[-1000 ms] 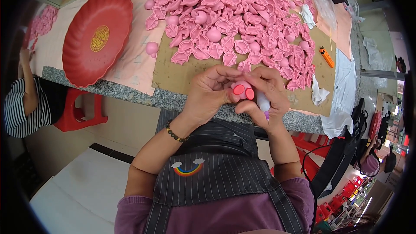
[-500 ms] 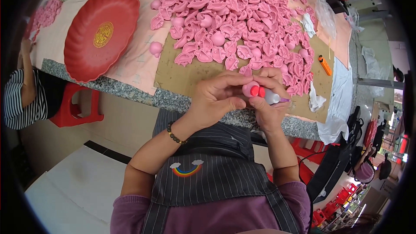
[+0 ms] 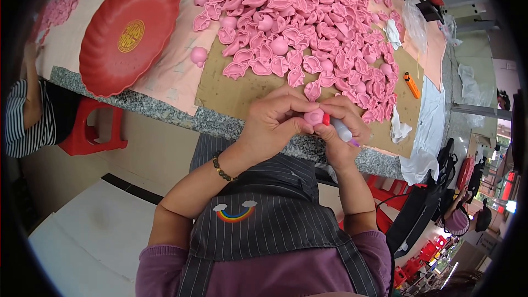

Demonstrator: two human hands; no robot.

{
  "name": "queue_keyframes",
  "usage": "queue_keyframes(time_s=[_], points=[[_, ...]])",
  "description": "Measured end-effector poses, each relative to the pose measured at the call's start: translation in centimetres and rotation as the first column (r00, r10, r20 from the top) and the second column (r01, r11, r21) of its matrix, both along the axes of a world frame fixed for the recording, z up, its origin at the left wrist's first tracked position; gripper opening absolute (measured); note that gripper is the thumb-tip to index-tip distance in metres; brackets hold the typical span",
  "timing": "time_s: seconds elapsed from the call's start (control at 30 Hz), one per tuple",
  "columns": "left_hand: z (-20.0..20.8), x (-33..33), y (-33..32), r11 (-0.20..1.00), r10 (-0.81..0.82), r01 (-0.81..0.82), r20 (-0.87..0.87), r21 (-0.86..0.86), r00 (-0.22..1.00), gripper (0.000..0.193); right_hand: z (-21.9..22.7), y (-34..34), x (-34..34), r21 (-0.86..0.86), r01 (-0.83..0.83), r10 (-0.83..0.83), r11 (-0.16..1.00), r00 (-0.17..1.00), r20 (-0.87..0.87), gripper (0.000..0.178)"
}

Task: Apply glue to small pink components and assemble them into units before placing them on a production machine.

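Over the table's front edge, the fingers of my left hand (image 3: 275, 120) pinch a small rounded pink plastic piece (image 3: 314, 116). The thumb and forefinger of my right hand (image 3: 345, 124) meet it from the other side, touching the pink piece and a small bright red part (image 3: 326, 119) beside it. Whether the red part is fixed to the pink piece I cannot tell. Tucked in my right hand's curled fingers is a small translucent squeeze bottle (image 3: 342, 131) with a purple tip pointing down to the right. Just beyond my hands lies a big heap of pink leaf-shaped plastic shells (image 3: 291, 33).
A large red scalloped dish (image 3: 129, 38) stands at the left, a lone pink ball piece (image 3: 198, 56) near it. An orange cutter (image 3: 412, 85) and crumpled white tissue (image 3: 400, 126) lie right of the heap. A person in a striped top sits far left by a red stool (image 3: 94, 132).
The pink piece has turned in my fingers, so its rounded end now faces me and less red shows. My hands stay together in nearly the same spot, the bottle tilted further down.
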State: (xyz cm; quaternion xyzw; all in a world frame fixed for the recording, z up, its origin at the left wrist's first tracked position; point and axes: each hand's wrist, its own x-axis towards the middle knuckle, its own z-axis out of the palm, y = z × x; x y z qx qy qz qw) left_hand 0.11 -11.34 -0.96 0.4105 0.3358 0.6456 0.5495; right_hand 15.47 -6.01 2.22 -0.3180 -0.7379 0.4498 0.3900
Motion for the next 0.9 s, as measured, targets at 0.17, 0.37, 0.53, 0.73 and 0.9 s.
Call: queue_keyframes(time_s=[0.17,0.37,0.53,0.73,0.9], points=[[0.4,0.5,0.2,0.993,0.111,-0.116,0.135,0.034,0.985,0.031,-1.1,0.0,-0.4,-0.245,-0.025,-0.039,0.969,0.967,-0.251,0.023],[-0.1,-0.1,0.1,0.976,0.205,-0.189,-0.171,0.105,0.964,0.033,-1.5,0.6,0.5,-0.223,-0.114,0.066,0.968,0.975,-0.214,0.025],[0.7,-0.2,0.6,0.936,0.336,-0.229,-0.479,0.268,0.811,0.034,-1.5,0.4,0.4,-0.534,-0.199,-0.054,0.822,0.906,-0.421,0.026],[0.3,0.3,0.6,0.953,0.265,-0.191,-0.338,0.235,0.903,0.036,-1.8,0.3,0.1,-0.513,-0.237,-0.057,0.825,0.868,-0.493,0.021],[0.1,0.3,0.4,0.960,0.254,-0.202,-0.311,0.192,0.916,0.027,-2.2,0.2,0.0,-0.483,-0.200,-0.057,0.852,0.882,-0.467,0.021]])
